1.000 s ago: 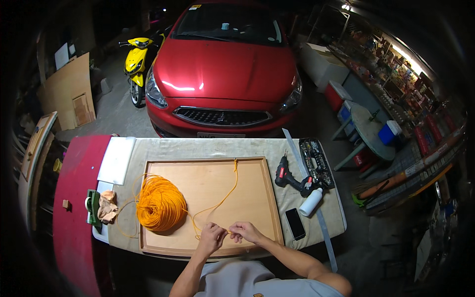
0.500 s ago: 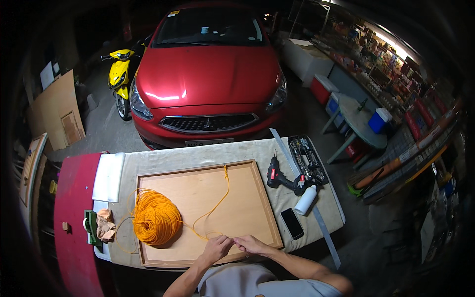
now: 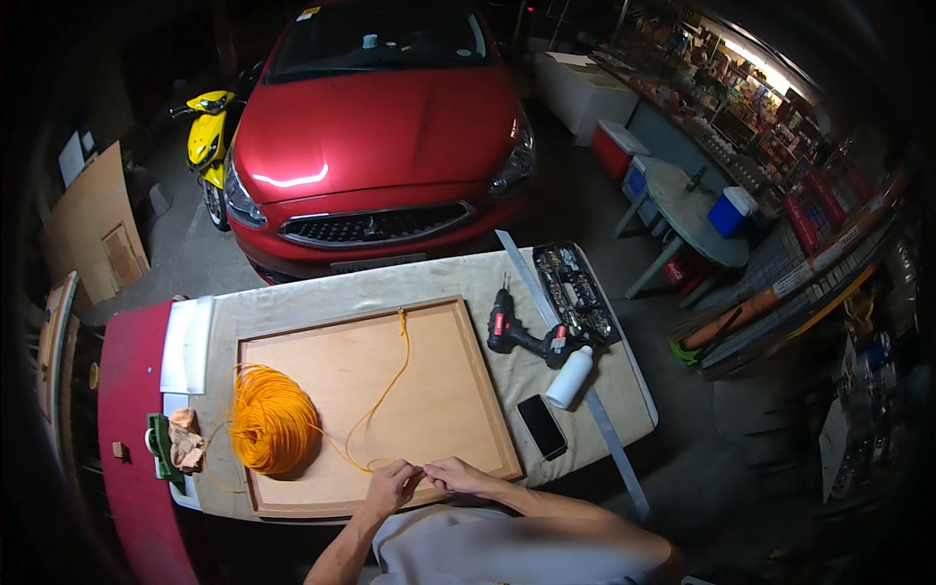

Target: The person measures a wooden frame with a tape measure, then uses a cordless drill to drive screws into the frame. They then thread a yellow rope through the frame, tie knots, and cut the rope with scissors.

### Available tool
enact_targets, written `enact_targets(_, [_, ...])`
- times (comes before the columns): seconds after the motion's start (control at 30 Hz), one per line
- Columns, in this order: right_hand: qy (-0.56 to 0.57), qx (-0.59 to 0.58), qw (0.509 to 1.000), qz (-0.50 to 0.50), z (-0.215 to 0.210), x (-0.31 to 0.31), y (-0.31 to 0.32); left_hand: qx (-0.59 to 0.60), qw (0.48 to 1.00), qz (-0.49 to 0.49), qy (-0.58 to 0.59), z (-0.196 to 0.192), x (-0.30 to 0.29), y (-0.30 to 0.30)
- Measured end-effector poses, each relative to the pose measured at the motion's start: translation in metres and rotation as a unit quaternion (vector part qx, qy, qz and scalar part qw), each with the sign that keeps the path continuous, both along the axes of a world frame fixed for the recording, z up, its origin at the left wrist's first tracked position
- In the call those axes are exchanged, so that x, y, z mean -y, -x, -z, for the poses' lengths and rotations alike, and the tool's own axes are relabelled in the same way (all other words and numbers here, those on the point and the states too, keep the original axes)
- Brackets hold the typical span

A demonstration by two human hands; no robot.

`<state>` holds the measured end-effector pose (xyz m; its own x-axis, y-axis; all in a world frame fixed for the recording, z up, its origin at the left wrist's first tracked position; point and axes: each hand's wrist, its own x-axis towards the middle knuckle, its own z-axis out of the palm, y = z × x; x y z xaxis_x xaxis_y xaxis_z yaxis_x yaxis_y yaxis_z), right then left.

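A framed wooden board (image 3: 458,390) lies flat on a cloth-covered table (image 3: 322,292). A coil of orange cord (image 3: 270,419) rests on the board's left side. One strand of the orange cord (image 3: 390,375) runs from the board's far edge down to its near edge. My left hand (image 3: 392,485) and my right hand (image 3: 456,476) meet at the near edge, both pinching that strand, fingertips almost touching.
Right of the board lie a cordless drill (image 3: 522,333), an open case of bits (image 3: 577,292), a white bottle (image 3: 569,377), a dark phone (image 3: 541,426) and a long metal ruler (image 3: 595,419). A red car (image 3: 375,136) and yellow scooter (image 3: 207,146) stand beyond the table.
Both hands have stayed at the board's near edge on the cord, shifting slightly. The view has drifted a little; the coil and tools have not moved.
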<state>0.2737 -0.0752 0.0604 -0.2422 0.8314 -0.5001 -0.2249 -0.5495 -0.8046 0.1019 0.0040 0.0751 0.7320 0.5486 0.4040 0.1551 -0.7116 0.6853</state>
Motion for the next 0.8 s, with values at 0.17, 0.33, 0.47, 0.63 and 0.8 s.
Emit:
enact_targets(0.17, [0.025, -0.06, 0.998, -0.01, 0.002, 0.004, -0.009, -0.025, 1.0, 0.006, 0.002, 0.0, 0.005, -0.003])
enact_targets(0.33, [0.046, -0.103, 0.993, 0.022, 0.015, 0.017, -0.007, -0.059, 0.997, 0.02, 0.047, -0.002, 0.006, -0.008])
enact_targets(0.47, [0.065, -0.053, 0.994, 0.075, 0.034, 0.026, 0.009, -0.097, 0.982, 0.024, 0.158, 0.006, 0.007, -0.005])
enact_targets(0.63, [-0.073, 0.121, 0.988, 0.065, 0.033, 0.032, 0.009, -0.133, 0.962, 0.028, 0.238, 0.012, 0.012, 0.002])
enact_targets(0.8, [-0.126, 0.2, 0.969, 0.065, 0.015, 0.038, 0.007, -0.2, 0.94, 0.042, 0.275, 0.006, 0.01, 0.003])
